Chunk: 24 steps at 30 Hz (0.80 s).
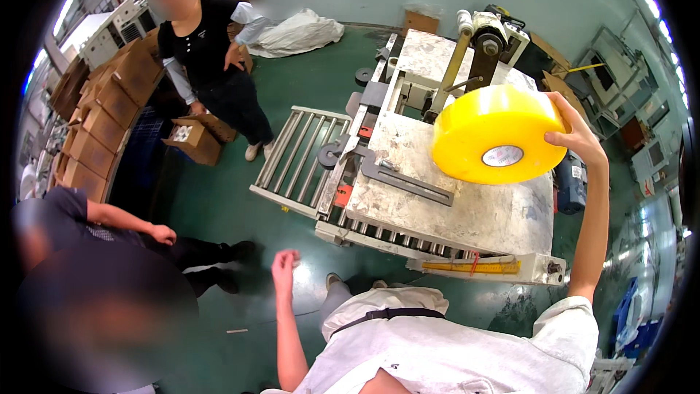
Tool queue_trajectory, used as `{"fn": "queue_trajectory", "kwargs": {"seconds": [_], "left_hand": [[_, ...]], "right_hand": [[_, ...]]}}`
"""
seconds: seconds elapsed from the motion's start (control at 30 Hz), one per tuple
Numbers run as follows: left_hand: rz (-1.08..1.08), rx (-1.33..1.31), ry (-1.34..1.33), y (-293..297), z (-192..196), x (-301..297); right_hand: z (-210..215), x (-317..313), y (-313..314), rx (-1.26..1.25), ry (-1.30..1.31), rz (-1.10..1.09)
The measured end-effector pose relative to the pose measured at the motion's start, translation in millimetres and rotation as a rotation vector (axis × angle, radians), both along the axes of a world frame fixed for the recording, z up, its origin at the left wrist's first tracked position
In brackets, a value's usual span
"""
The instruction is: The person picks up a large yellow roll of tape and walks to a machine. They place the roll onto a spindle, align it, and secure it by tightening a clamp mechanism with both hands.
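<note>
A large yellow roll of packing tape is in my right hand, which grips its right side with the thumb on the near face. The roll's core carries a white label. It is held over the worn pale top plate of a carton sealing machine, hiding part of it. My left hand hangs apart from the machine, left of its front rail, over the green floor. Its fingers are curled in, and no object shows in them.
Behind the roll rises the machine's upright arm. A roller conveyor joins the machine's left side. One person stands beyond it near an open carton; another person is at lower left. Stacked cartons line the left.
</note>
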<state>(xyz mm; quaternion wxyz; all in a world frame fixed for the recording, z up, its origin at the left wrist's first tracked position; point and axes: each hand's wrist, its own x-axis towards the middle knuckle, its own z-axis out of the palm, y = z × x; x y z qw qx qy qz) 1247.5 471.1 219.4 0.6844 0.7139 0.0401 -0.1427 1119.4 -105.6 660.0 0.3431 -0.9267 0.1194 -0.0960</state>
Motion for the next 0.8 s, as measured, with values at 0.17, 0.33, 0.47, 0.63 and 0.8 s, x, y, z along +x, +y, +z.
{"fn": "queue_trajectory", "kwargs": {"seconds": [0.17, 0.33, 0.47, 0.63, 0.8], "left_hand": [[-0.286, -0.186, -0.264, -85, 198, 94], [-0.802, -0.396, -0.215, -186, 292, 119], [-1.071, -0.446, 0.092, -260, 301, 128], [-1.167, -0.38, 0.372, -302, 281, 133], [-1.188, -0.357, 0.45, -314, 278, 126]], "right_hand": [[-12, 11, 30, -0.14, -0.129, -0.139], [-9, 15, 39, -0.224, -0.197, -0.139], [-6, 11, 48, -0.179, -0.192, -0.181], [-5, 12, 50, -0.239, -0.156, -0.196], [-10, 11, 39, -0.236, -0.153, -0.199]]}}
